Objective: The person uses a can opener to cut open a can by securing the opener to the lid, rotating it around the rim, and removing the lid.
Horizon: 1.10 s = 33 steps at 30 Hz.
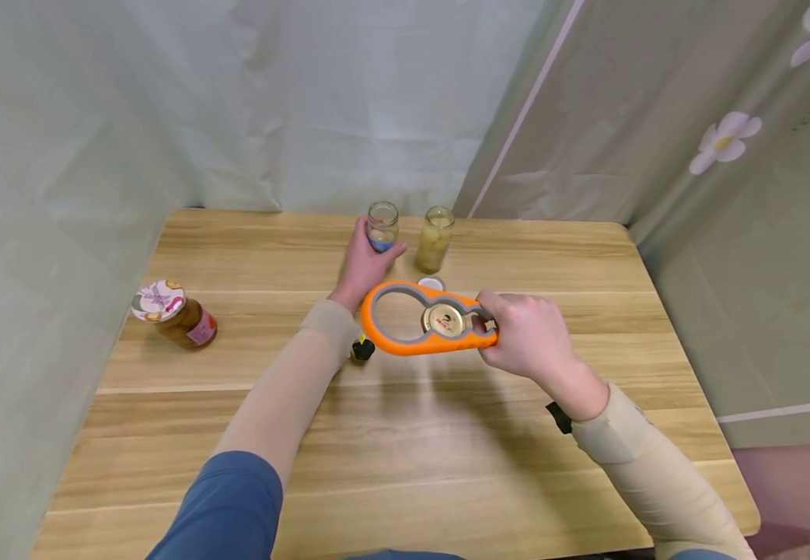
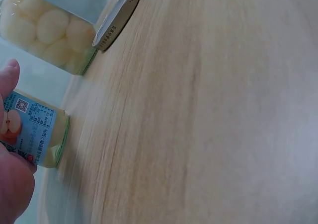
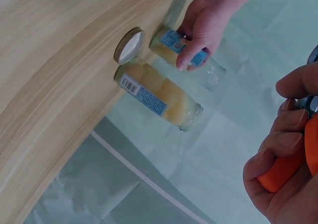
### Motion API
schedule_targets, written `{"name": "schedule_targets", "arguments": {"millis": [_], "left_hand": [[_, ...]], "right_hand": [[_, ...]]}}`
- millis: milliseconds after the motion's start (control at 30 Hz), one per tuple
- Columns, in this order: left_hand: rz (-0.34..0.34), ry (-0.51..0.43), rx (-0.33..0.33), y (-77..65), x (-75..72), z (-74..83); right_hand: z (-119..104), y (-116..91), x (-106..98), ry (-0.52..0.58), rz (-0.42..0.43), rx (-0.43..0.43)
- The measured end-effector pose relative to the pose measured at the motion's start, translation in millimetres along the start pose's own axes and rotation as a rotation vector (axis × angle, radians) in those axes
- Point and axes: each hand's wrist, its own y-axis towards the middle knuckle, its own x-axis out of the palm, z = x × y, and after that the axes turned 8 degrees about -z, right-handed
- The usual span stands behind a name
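Note:
At the back of the table my left hand (image 1: 365,268) grips a lidless glass jar (image 1: 382,216) with a blue fruit label (image 2: 34,127), thumb on one side and fingers on the other. My right hand (image 1: 531,334) holds an orange jar opener (image 1: 415,348) by its narrow end, raised over the table. A gold lid (image 1: 447,320) shows inside the opener's middle ring. Just right of the gripped jar stands a second lidless jar (image 1: 434,243), filled with pale round fruit. Another lid (image 2: 117,19) lies in front of it, its white inside facing up, partly behind the opener in the head view.
A jar of brown contents (image 1: 195,323) with a patterned white lid stands at the table's left. Pale curtains (image 1: 349,117) hang right behind the wooden table (image 1: 391,482) and along both sides. A small black device (image 1: 363,348) is by the left wrist.

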Motion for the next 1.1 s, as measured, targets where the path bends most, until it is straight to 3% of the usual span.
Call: {"name": "schedule_targets", "arguments": {"millis": [333,600,1100], "left_hand": [[0.01,-0.003,-0.005,-1.2,-0.6,1.5],[0.022,0.032,-0.052,-2.8,2.0,6.6],[0.069,0.054,-0.031,-4.5,-2.2,-1.1]], "right_hand": [[0.3,-0.4,0.4,-0.008,-0.02,0.007],[0.2,0.0,0.9,-0.007,-0.005,0.002],[1.3,2.6,-1.5,-0.007,-0.01,-0.007]]}}
